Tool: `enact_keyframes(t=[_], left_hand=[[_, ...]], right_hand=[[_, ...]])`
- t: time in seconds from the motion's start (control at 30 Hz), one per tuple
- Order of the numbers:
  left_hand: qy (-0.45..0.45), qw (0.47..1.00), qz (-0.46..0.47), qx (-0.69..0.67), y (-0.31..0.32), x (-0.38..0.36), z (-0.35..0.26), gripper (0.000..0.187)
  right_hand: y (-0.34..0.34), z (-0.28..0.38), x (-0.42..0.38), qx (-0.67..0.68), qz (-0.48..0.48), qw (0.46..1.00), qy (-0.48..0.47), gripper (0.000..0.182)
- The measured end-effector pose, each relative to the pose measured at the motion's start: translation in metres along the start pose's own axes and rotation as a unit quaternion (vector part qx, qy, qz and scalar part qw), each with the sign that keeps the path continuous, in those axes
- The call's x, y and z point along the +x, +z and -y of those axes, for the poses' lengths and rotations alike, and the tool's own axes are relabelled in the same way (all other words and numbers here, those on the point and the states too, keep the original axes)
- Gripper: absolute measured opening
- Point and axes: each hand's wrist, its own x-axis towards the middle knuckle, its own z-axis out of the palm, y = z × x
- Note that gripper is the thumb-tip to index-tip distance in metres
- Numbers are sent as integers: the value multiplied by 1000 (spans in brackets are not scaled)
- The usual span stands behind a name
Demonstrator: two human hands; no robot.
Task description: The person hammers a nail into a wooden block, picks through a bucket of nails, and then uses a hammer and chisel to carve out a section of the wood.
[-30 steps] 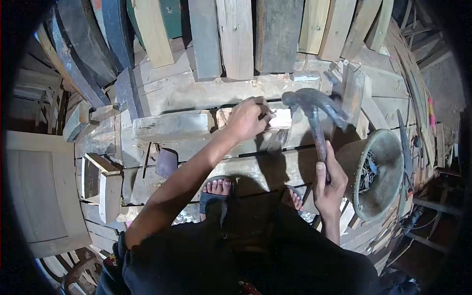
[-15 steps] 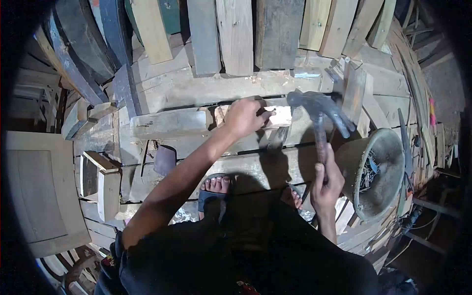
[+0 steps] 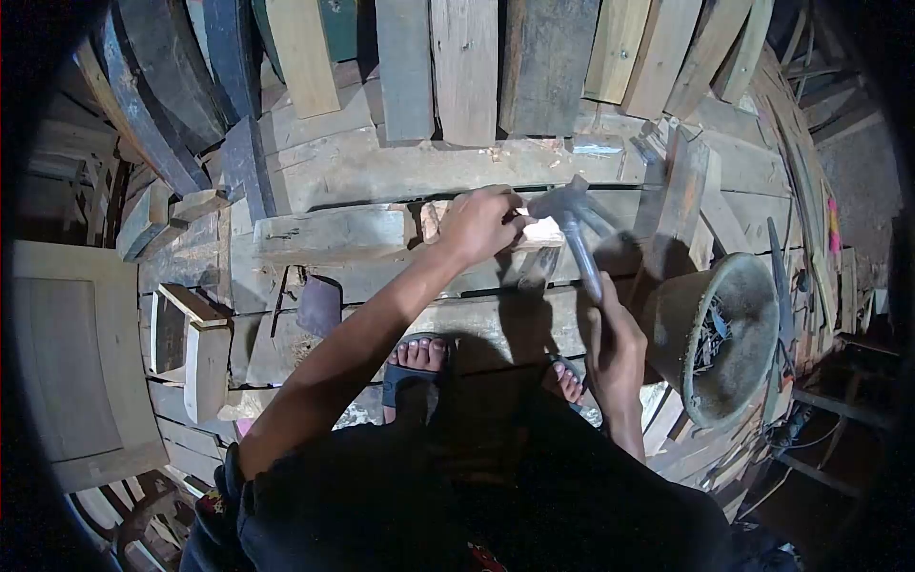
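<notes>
Bucket (image 3: 745,348) near hammer (image 3: 578,238) in right hand (image 3: 616,336), boards (image 3: 465,71) beyond pale block (image 3: 541,235) under left hand (image 3: 480,222), grip unclear.

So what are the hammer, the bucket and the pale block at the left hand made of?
The hammer: probably steel, its grey handle catching a shine. The bucket: perhaps plastic or rubber, by its matt, stained look. The pale block: apparently unpainted wood, by its light, rough-looking surface.

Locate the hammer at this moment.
In the head view, right of centre, the hammer is gripped in the right hand, its head close beside the left hand.
</notes>
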Motion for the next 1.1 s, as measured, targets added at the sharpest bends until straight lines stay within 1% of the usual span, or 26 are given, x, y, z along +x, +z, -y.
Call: enact_keyframes(t=[0.03, 0.1, 0.13, 0.2, 0.23, 0.27, 0.3, 0.37, 0.4, 0.43, 0.5, 0.53, 0.57, 0.6, 0.63, 0.67, 0.7, 0.73, 0.77, 0.8, 0.83, 0.9, 0.93, 0.97, 1.03, 1.1], left_hand=[[1, 1000, 2, -8, 1, -1, 0, 31], [2, 1000, 4, -22, 0, -3, 1, 29], [25, 999, -26, 1, 1, -4, 1, 30], [-34, 999, 21, 17, 0, -3, -2, 31], [-60, 997, 42, 25, -4, 0, -6, 31], [-66, 997, 50, 8, -10, 0, -10, 34], [-49, 998, 39, 7, -6, -1, -6, 35], [-17, 1000, 11, 8, -1, -2, 1, 36], [0, 1000, -1, -2, -2, -3, -1, 38], [-33, 999, 35, -23, -5, 0, -3, 44], [17, 997, 70, 13, -15, 0, -4, 54], [87, 994, 24, 63, -7, -5, 11, 75], [98, 986, 20, 131, -12, -14, 9, 94], [120, 981, 28, 152, -18, -19, 15, 94], [146, 973, 37, 175, -24, -20, 22, 93], [120, 974, 64, 180, -25, -18, 26, 89], [91, 975, 91, 184, -26, -17, 27, 84], [61, 974, 116, 186, -26, -15, 26, 80], [42, 973, 114, 194, -24, -14, 24, 78], [21, 973, 112, 201, -26, -14, 18, 76], [2, 972, 107, 209, -26, -14, 15, 74], [24, 970, 101, 221, -29, -14, 14, 72], [32, 969, 98, 224, -27, -14, 18, 72], [39, 969, 97, 226, -25, -17, 23, 72], [15, 966, 129, 225, -27, -19, 19, 71], [23, 965, 141, 222, -29, -13, 19, 70]], right_hand=[[4, -2, 3, 2, 19, 1000, 8, 50], [-3, -2, 2, 12, 16, 999, 30, 49], [-8, 1, 6, -1, 1, 1000, 13, 48], [-14, 0, 2, -15, -33, 999, -16, 47], [-11, -4, 2, -5, -72, 996, -56, 47], [-7, -8, 2, 2, -94, 992, -80, 48], [-3, -10, 3, 8, -116, 988, -106, 48], [-1, -10, 0, -8, -63, 995, -74, 50], [-4, -5, 2, 1, -6, 1000, -27, 51], [-1, -6, 0, 17, 8, 1000, -14, 49], [2, -8, -4, 48, 27, 998, 13, 44], [2, -8, -8, 75, 16, 997, 32, 41], [-1, -9, -10, 103, 1, 993, 56, 39], [-5, -12, -12, 129, -13, 988, 85, 38], [-7, -16, -5, 91, -44, 994, 41, 35], [-20, -11, -8, 134, -49, 982, 125, 31], [-33, -1, -4, 169, -48, 963, 203, 32], [-36, 1, -1, 184, -86, 962, 181, 33], [-39, 3, 0, 197, -124, 960, 157, 33], [-48, 5, -2, 265, -80, 938, 207, 37], [-47, 0, -7, 268, -72, 939, 203, 35], [-28, -27, -19, 277, -61, 941, 183, 35], [-21, -42, -33, 280, -12, 938, 202, 39], [-8, -58, -46, 276, -41, 939, 199, 42], [-14, -50, -53, 237, 12, 931, 276, 42], [-12, -50, -60, 178, 31, 949, 259, 48]])
